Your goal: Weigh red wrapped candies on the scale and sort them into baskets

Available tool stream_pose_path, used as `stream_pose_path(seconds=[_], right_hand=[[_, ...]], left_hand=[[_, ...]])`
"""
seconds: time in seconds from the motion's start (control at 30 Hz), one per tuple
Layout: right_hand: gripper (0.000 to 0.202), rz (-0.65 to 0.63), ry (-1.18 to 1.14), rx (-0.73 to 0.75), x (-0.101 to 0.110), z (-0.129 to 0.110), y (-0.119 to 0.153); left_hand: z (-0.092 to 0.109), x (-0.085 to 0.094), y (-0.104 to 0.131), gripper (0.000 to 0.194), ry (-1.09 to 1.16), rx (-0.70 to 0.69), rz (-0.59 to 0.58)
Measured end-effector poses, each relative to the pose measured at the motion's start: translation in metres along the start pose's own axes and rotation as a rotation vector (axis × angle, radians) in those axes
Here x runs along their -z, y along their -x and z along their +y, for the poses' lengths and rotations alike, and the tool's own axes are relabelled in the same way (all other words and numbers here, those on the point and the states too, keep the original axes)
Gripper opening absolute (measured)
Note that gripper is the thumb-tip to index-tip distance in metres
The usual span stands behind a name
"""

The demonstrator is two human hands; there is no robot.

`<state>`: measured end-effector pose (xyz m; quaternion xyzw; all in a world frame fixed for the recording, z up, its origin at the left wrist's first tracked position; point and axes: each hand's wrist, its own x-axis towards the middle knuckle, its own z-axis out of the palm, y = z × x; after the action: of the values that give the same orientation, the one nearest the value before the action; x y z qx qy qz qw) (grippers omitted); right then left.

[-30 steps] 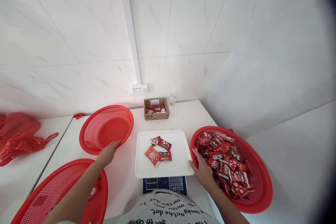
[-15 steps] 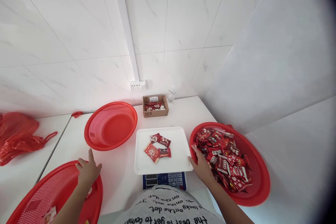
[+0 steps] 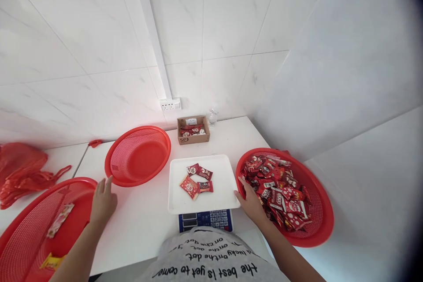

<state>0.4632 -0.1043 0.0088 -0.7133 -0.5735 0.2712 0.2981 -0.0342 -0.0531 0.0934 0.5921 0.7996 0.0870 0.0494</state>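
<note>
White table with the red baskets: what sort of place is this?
Probably a small snack-weighing or packing area: there's an electronic scale with a white tray holding a few small wrapped snacks, and a red plastic basket heaped with more.

It looks like a small packing room or the back of a shop: a weighing scale [image 3: 220, 220] with a white tray [image 3: 224, 176] stands on a plain table [image 3: 142, 224] by a tiled wall [image 3: 180, 17], along with a red basket [image 3: 320, 229] heaped with small wrapped snacks [image 3: 280, 198], a cardboard box [image 3: 193, 139] and crumpled red plastic [image 3: 21, 163]
</note>
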Motion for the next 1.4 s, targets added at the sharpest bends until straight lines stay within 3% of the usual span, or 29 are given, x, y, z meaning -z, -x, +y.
stream_pose_path(seconds=[0.07, 0.23, 0.3, 0.37, 0.47, 0.7, 1.0, 1.17, 1.3, 1.4], right_hand=[[0.054, 0.002, -0.004, -0.004, 0.0, 0.0, 0.0], [0.054, 0.009, -0.018, -0.014, 0.0, -0.001, 0.0], [0.054, 0.005, -0.024, -0.016, 0.0, -0.001, 0.0], [0.055, -0.001, -0.027, -0.012, 0.0, -0.001, 0.0], [0.055, 0.0, -0.027, -0.009, 0.0, 0.0, -0.001], [0.054, 0.004, -0.019, -0.009, -0.001, 0.001, -0.001], [0.055, -0.006, -0.006, -0.003, 0.0, 0.001, 0.0], [0.054, 0.005, -0.031, 0.003, -0.002, 0.004, -0.001], [0.055, 0.004, -0.016, -0.004, -0.004, 0.006, -0.002], [0.055, 0.007, 0.0, -0.01, -0.004, 0.007, -0.002]], left_hand=[[0.031, -0.011, 0.006, 0.049, 0.076, -0.195, 0.076], [0.136, -0.06, 0.035, 0.055, 0.127, -0.725, -0.229], [0.177, -0.078, 0.041, 0.07, 0.135, -0.773, -0.285], [0.209, -0.091, 0.043, 0.081, 0.138, -0.716, -0.311], [0.237, -0.103, 0.042, 0.083, 0.123, -0.679, -0.318], [0.24, -0.104, 0.051, 0.047, 0.133, -0.847, -0.176], [0.245, -0.106, 0.044, 0.032, 0.127, -0.774, -0.253], [0.238, -0.093, 0.038, 0.031, 0.214, -0.588, -0.189], [0.232, -0.066, 0.02, 0.03, 0.512, -0.264, -0.064], [0.225, -0.045, 0.0, 0.033, 0.621, -0.121, 0.033]])
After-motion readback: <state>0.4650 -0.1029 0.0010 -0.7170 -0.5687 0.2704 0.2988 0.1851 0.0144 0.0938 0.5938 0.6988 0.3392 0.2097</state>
